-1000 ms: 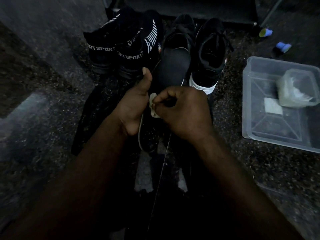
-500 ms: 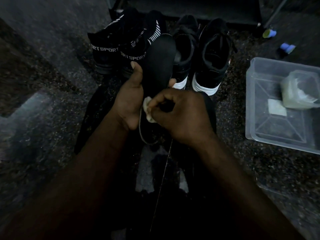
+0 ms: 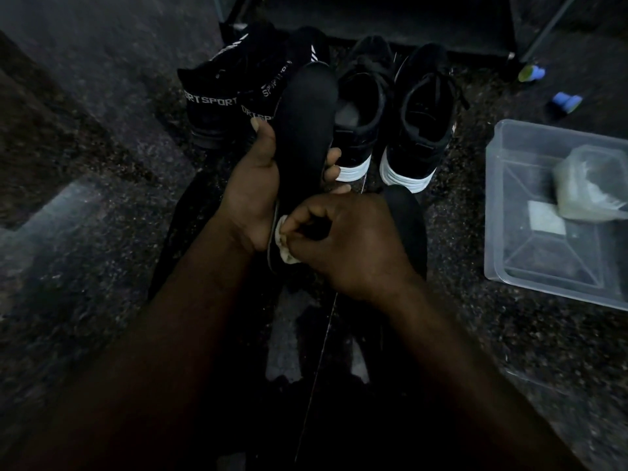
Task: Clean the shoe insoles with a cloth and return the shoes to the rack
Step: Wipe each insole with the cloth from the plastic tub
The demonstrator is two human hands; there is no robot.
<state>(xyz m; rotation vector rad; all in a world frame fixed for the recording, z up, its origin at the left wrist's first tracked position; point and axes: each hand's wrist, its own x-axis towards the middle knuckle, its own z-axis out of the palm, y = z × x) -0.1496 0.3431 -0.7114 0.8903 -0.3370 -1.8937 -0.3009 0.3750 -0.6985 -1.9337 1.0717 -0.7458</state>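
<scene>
Black insole (image 3: 306, 124) is up in front of the person, toe end pointing away, its top face tilted toward the camera. The left hand (image 3: 253, 198) grips it approx mid-length: the thumb lies along the left edge, and the fingertips curl round from behind & show on the right edge. The right hand (image 3: 350, 243) is curled, pinching a small white cloth (image 3: 283, 244) btw thumb & forefinger. The cloth is pressed on the insole's heel end, just beside the left palm.

Behind the insole, 4 shoes stand on the floor (image 3: 102, 266), dark speckled stone, heels toward the person. The left pair is black sport shoes (image 3: 217, 103) w/ white "SPORT" lettering on the collars; the insole's toe end overlaps the right one in view. The right pair is black lace-up shoes (image 3: 421, 124) w/ white soles, side by side. Just beyond them is the dark rack (image 3: 548, 28), w/ only its lower frame & one slanted pole visible.

Right of the right hand is a dark rounded shape (image 3: 406, 219), too dim to tell what it is. Further right, well apart from the shoes, a clear plastic tub (image 3: 491, 232) holds a crumpled clear bag (image 3: 584, 185) & a flat white square (image 3: 546, 217). Two small blue-green bits (image 3: 567, 100) lie on the floor near the rack's right end.
</scene>
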